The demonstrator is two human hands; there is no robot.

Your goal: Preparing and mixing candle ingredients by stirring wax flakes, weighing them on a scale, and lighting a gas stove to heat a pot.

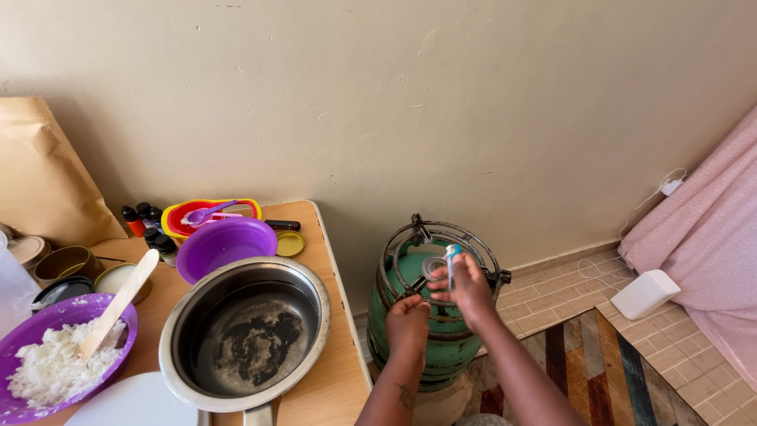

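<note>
Cylinder (430, 347), green-painted gas type, stands on the floor (623, 371) just beside the right end of the wooden worktop (331, 379), close to the beige wall (473, 102). Its paint is worn and dull. A dark metal ring stand (410, 237) with curved pan supports crowns the top, and a round, perforated grey burner head (434, 264) sits in the centre of that ring.

Right hand (467, 288) is raised over the burner head. Its fingers (457, 264) are pinched shut on a slim lighter (452, 254) with a light blue and white body, held upright above the burner. Left hand (408, 319) rests lower, against the front upper part of the cylinder under the ring; its fingers curl downward, and what they grip, if anything, cannot be told from this view.

On the worktop, nearest the cylinder, stands a large steel pan (244, 339) with a scorched, blackened base. Behind it sits an empty purple bowl (225, 246). At the left edge a second purple bowl (71, 315) holds white flakes and a pale wooden spatula (118, 304).

On the floor to the right lie a white box (645, 293) and a pink cloth (710, 237).
</note>
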